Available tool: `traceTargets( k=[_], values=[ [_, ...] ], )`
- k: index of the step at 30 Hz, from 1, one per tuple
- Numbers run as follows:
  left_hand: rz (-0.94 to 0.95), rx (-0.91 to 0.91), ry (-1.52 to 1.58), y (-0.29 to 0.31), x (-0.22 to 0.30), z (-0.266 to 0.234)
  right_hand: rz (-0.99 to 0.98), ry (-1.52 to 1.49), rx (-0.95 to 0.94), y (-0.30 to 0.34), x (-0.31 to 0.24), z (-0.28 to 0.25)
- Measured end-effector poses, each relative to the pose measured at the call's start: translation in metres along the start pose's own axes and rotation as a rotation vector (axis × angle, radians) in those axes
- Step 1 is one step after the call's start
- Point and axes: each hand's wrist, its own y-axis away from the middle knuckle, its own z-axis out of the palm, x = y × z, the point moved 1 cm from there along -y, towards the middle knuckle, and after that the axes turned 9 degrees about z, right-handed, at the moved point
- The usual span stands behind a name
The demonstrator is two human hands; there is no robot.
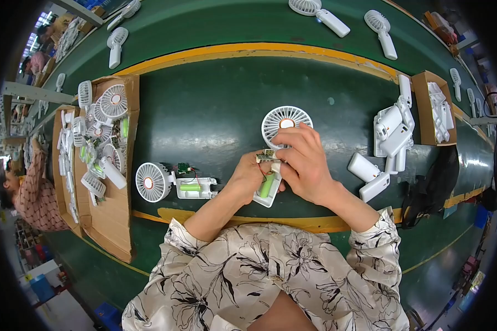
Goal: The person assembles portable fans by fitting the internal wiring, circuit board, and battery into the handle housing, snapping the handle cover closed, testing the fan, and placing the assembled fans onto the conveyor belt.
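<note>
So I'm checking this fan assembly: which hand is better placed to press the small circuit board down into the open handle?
Probably the right hand: its fingertips already pinch the small circuit board just above the open fan handle. The left hand grips the handle's side, steadying it, with the green battery seated inside.
</note>
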Motion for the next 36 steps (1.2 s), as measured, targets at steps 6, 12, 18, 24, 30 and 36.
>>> traceTargets(
  k=[6, 12, 18, 24, 30, 36],
  values=[
    [0.019, -0.03, -0.072, 0.0, 0.001, 0.001, 0.074, -0.022, 0.036, 0.002, -0.003, 0.001],
    [0.109, 0.003, 0.234, 0.001, 0.002, -0.004, -0.24, 0.26, 0.281, 0.025, -0.002, 0.008],
    [0.181, 0.019, 0.175, 0.004, 0.0, -0.001, -0.238, 0.272, 0.239, 0.031, 0.003, 0.01],
    [0.195, 0.069, 0.196, 0.006, -0.001, 0.006, -0.225, 0.293, 0.219, 0.032, 0.004, 0.01],
    [0.174, 0.077, 0.154, 0.008, 0.002, 0.007, -0.173, 0.305, 0.152, 0.023, 0.0, 0.002],
    [0.086, 0.08, 0.22, 0.003, 0.012, 0.01, 0.017, 0.059, 0.02, 0.003, -0.003, -0.015]
  ],
)
